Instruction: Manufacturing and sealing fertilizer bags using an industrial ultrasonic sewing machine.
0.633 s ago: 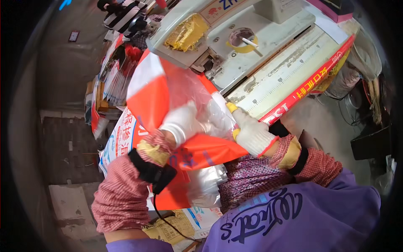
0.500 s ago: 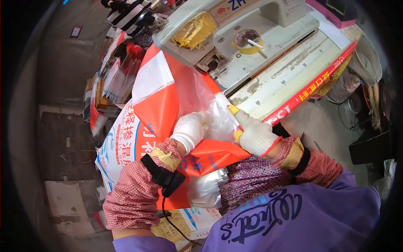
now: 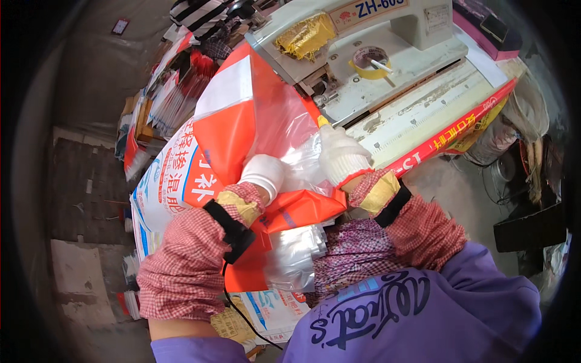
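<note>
An orange, white and blue woven sack (image 3: 233,130) lies across my lap and reaches up to a grey-white sewing machine (image 3: 363,66). A clear plastic liner (image 3: 290,154) sits in the sack's mouth. My left hand (image 3: 263,174), in a white glove, grips the liner and the sack's orange edge. My right hand (image 3: 342,154), also gloved, holds the liner's right side next to the machine bed. More of the clear liner (image 3: 296,254) hangs out below the sack on my lap.
A roll of yellow tape (image 3: 370,60) rests on the machine. A red printed strip (image 3: 451,136) runs along the table edge (image 3: 423,109). Stacks of sacks (image 3: 169,91) lie at the far left, and printed bags (image 3: 266,308) on the floor below.
Both hands have moved up and to the right with the sack toward the machine. More of the sack's white and blue printed side shows on the left.
</note>
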Available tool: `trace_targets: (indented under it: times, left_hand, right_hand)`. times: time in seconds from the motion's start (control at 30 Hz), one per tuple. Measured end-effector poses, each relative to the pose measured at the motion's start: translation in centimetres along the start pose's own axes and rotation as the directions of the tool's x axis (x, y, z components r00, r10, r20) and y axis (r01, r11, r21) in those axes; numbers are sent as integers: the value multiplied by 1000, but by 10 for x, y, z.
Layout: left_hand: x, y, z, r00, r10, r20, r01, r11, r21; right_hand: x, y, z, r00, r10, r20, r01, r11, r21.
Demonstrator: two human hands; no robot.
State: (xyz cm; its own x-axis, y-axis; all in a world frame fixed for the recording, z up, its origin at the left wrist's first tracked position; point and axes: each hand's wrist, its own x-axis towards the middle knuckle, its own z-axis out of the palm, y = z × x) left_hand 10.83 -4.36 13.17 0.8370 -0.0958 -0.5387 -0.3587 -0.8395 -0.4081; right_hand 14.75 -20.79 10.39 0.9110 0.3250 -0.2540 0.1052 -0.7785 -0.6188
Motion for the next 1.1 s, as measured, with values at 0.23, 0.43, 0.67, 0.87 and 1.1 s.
trace_targets:
  times: [0.23,0.43,0.67,0.87,1.1]
  left_hand:
    - [-18,19,-23,988,55,142,-53,998,-17]
    - [-38,4,-55,952,-40,-303,-31,974,-224]
    - [-55,21,-87,876,471,-98,-435,687,-582]
    - [-68,43,-102,832,517,-202,-555,765,-326]
    - [-21,94,-107,889,448,99,-422,883,-207]
  right_hand:
    - [-26,32,10,997,-38,67,34,997,62]
    - [-28,60,-8,982,-143,123,71,884,462]
    - [23,42,4,942,-114,316,-52,880,472]
    - [39,61,13,880,-32,473,-285,761,583]
    - [58,56,1,854,-414,316,397,910,119]
